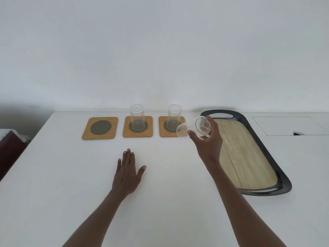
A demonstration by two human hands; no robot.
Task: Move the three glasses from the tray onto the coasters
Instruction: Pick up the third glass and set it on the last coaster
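I find no text, label, brand or number that I can read anywhere in my view. The only possible marking is a tiny dark speck on the base of the tilted glass [195, 126] in my right hand [209, 139], too small to make out.

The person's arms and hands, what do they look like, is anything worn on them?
Both forearms are bare as far as the frame shows: no sleeves, no gloves. The left hand shows no ring, watch or bracelet, and its fingernails are short. The right hand and its wrist look equally unadorned, with no band or marking visible. Anything worn above the forearms is out of view.
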